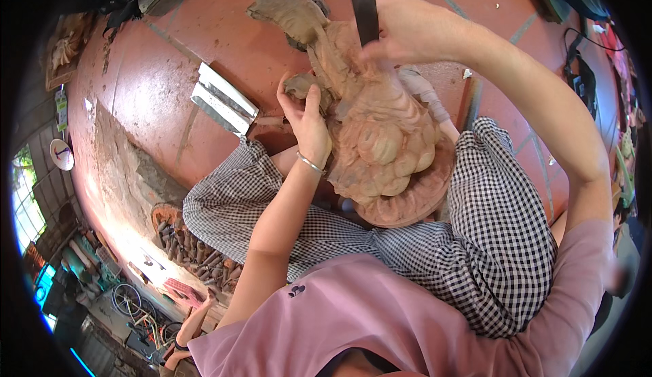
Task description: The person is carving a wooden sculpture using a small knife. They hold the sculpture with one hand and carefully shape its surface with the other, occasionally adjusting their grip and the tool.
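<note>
A large brown wooden carving [380, 139], with rounded lumps and wavy grooves, rests between my bent legs. Its upper end branches out toward the far side. My left hand [307, 120] is closed around a knobby side piece of it, thumb and fingers on either side. Over the carving's far right part, my right hand [411, 27] grips a dark, flat, blade-like tool [365, 5] that points away from me. Some of the right fingers are blurred, and the tool's exact kind cannot be made out.
A white and silver slatted object [223, 99] lies on the red tiled floor left of the carving. Several wooden-handled tools [193, 251] are heaped beside my left knee. Another person's arm [193, 326] shows at lower left, near a bicycle [142, 312]. A dark cable [577, 71] lies far right.
</note>
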A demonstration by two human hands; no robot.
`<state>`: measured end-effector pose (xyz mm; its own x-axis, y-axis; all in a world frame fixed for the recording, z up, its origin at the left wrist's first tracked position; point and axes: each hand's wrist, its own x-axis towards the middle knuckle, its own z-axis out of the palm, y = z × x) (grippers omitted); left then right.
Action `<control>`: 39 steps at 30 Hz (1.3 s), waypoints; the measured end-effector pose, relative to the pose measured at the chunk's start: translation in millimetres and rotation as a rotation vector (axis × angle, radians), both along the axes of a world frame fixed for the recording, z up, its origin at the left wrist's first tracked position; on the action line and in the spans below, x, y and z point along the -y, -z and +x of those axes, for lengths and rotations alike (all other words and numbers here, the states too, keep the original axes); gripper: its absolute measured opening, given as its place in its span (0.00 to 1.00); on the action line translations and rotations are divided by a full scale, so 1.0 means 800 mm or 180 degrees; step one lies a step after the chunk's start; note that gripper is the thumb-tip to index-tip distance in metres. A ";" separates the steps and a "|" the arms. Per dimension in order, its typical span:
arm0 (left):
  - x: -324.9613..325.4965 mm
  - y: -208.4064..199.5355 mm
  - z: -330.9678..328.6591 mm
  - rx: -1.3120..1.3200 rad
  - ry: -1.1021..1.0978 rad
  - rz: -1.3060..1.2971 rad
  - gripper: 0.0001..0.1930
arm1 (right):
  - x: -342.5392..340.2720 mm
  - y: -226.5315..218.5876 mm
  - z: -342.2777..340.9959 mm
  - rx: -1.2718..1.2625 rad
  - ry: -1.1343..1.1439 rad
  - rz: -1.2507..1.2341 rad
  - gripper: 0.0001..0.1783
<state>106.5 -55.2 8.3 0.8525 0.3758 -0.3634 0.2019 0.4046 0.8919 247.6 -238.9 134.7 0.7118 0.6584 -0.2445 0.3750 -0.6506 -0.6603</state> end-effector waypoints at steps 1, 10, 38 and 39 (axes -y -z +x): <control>0.000 0.001 0.000 0.0006 0.0013 0.0049 0.26 | -0.002 0.003 -0.008 0.0366 -0.0134 -0.0031 0.18; 0.001 0.002 0.001 0.0098 -0.0056 0.0035 0.26 | -0.023 -0.024 -0.005 -0.0005 -0.0204 -0.0647 0.19; 0.000 0.006 0.002 0.0106 0.0008 0.0053 0.26 | 0.006 0.017 -0.024 0.0357 -0.0040 0.0333 0.14; 0.001 0.004 0.003 0.0086 0.0028 0.0051 0.26 | 0.010 0.041 -0.028 0.1087 0.0080 0.0122 0.14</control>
<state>108.6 -56.2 5.3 0.8651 0.3740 -0.3343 0.1811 0.3885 0.9035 225.5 -247.0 102.0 0.7643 0.6438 0.0354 0.5629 -0.6395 -0.5236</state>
